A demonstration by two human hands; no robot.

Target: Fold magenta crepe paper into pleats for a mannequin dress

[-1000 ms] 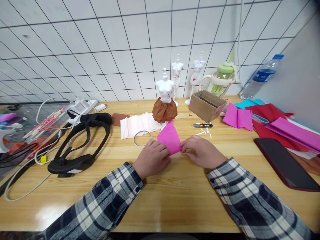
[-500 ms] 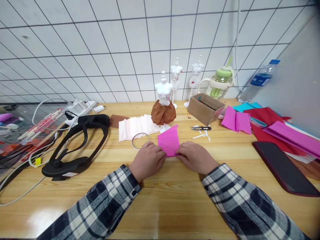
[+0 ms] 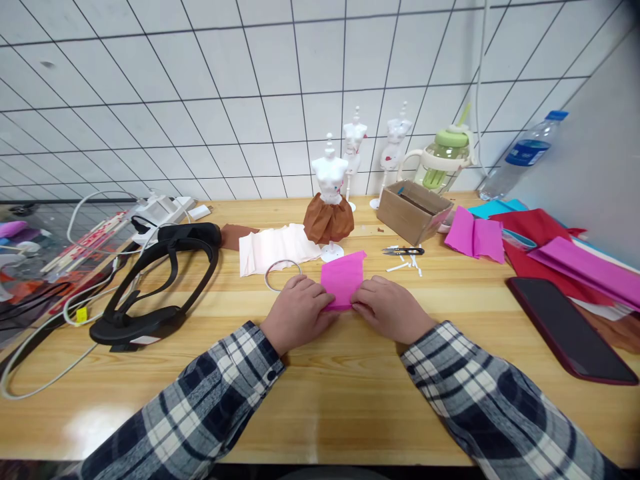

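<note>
Watching the feed, I saw the small bright-pink sheet of crepe paper [image 3: 343, 279] lying just below the middle of the frame on the light wooden tabletop [image 3: 350, 400], its far edge lifted slightly and its near edge caught between both hands. The left hand [image 3: 299, 312] lay knuckles-up at the paper's left lower corner, fingers curled and pinching that edge; the right hand [image 3: 389, 308] mirrored it at the right lower corner, fingers likewise bent down onto the paper, the two hands nearly touching. Both wrists wore black-and-white plaid sleeves [image 3: 210, 400]. Just left of the paper, touching nothing I could make out, sat a thin metal ring [image 3: 283, 275], and behind it a pleated pale-pink strip of paper [image 3: 275, 247]. Directly beyond the pink sheet stood a small white mannequin torso in a brown paper skirt [image 3: 329, 203], with two more bare white mannequins [image 3: 354, 143] near the tiled wall. To the right of centre lay small black thread snips [image 3: 403, 251], and an open cardboard box [image 3: 413, 210]. A black head-mount band [image 3: 160, 280] filled the left side, and a dark phone [image 3: 565, 327] lay at the right edge below stacked pink and red sheets [image 3: 550, 250].
</note>
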